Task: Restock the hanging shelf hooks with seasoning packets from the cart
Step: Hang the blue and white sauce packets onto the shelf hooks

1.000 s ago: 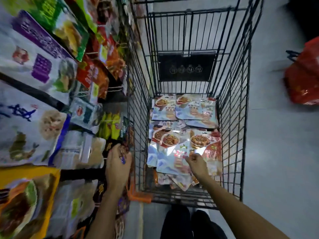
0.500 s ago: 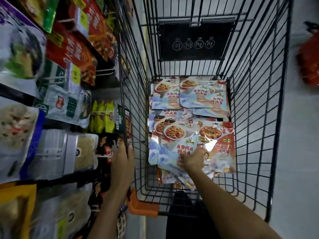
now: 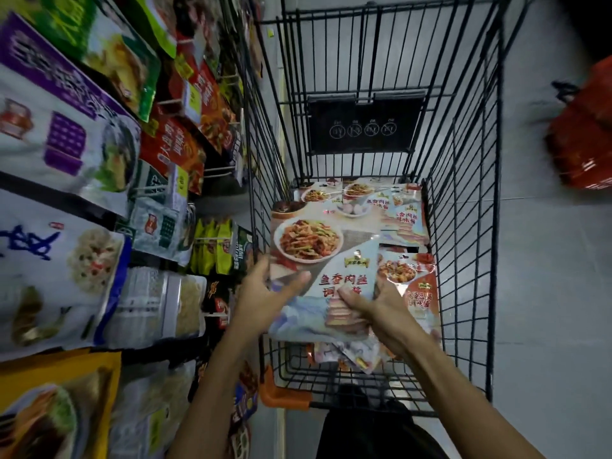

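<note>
A light-blue seasoning packet with a dish photo and red characters is lifted above the black wire cart. My left hand grips its left edge, thumb on the front. My right hand holds its lower right part, fingers curled over the front. More packets lie in the cart's bottom, some light blue, one orange-red. The hanging shelf hooks with green and dark packets are to the left of the cart.
Shelving on the left is packed with large hanging bags in purple, green, red and yellow. The cart's orange corner bumper is near my legs. A red bag lies on the grey floor at right.
My right hand lifted a light-blue packet up out of the cart. My left hand left the shelf packets and moved right to take the packet's left edge.
</note>
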Demonstrator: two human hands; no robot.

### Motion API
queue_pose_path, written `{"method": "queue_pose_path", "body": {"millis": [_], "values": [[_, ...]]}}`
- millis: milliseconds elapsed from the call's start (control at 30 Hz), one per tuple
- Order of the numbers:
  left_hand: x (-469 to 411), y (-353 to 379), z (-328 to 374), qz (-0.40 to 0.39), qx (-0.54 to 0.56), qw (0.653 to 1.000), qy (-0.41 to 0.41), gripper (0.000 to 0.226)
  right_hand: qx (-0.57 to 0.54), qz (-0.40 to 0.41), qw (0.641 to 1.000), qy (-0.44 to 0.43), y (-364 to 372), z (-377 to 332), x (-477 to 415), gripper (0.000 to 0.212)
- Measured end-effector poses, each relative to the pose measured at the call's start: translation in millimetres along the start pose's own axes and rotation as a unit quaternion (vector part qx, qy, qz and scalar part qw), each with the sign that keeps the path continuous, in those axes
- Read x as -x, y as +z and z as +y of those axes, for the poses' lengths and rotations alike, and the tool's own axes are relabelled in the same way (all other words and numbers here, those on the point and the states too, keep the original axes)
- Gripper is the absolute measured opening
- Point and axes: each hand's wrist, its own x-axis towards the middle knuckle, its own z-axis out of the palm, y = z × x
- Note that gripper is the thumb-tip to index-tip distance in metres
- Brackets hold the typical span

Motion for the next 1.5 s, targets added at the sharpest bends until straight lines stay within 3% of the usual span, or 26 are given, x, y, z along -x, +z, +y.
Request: {"method": "queue_pose_path", "body": {"millis": [100, 200, 233, 300, 400, 467, 533, 600, 767, 867, 967, 1100, 1233, 1300, 1500], "values": [[1, -20, 1, -0.010, 0.117, 0.992, -0.049, 0.041, 0.007, -0.062, 0.998, 0.019, 25, 3, -4, 0.039], [7, -44, -5, 0.022, 0.131, 0.988, -0.085, 0.044, -0.060, -0.085, 0.994, 0.026, 31, 23, -25, 0.041], [8, -52, -9, 0.043, 0.128, 0.986, -0.101, 0.043, -0.061, -0.065, 0.996, 0.024, 27, 33, -35, 0.038], [11, -66, -19, 0.096, 0.135, 0.978, -0.124, 0.034, 0.059, 0.049, 0.997, 0.006, 11, 61, -62, 0.029], [13, -79, -29, 0.156, 0.136, 0.968, -0.139, 0.018, 0.246, 0.231, 0.941, 0.028, -24, 103, -96, 0.027], [12, -84, -35, 0.183, 0.141, 0.961, -0.150, 0.011, 0.344, 0.250, 0.903, 0.062, -38, 126, -115, 0.034], [9, -90, -42, 0.176, 0.152, 0.961, -0.153, 0.013, 0.397, 0.249, 0.878, 0.090, -40, 139, -131, 0.055], [8, -91, -48, 0.157, 0.152, 0.964, -0.153, 0.027, 0.370, 0.268, 0.883, 0.104, -36, 145, -140, 0.063], [8, -92, -57, 0.142, 0.149, 0.968, -0.142, 0.036, 0.229, 0.272, 0.920, 0.163, -27, 145, -149, 0.038], [9, -88, -53, 0.143, 0.115, 0.977, -0.111, 0.022, 0.180, 0.262, 0.936, 0.154, -25, 137, -147, 0.029], [9, -80, -48, 0.140, 0.063, 0.985, -0.078, 0.004, 0.149, 0.196, 0.958, 0.145, -23, 129, -143, 0.029], [9, -74, -47, 0.118, 0.009, 0.991, -0.056, 0.006, 0.145, 0.129, 0.972, 0.129, -14, 119, -138, 0.031], [12, -71, -49, 0.107, 0.008, 0.994, -0.038, 0.023, 0.206, 0.145, 0.963, 0.095, -15, 102, -124, 0.021], [15, -68, -46, 0.103, 0.022, 0.994, -0.030, 0.029, 0.168, 0.154, 0.970, 0.089, -21, 89, -112, 0.010], [30, -57, -32, 0.090, 0.137, 0.986, -0.030, 0.038, 0.058, 0.116, 0.990, 0.045, -37, 41, -63, 0.014]]}}
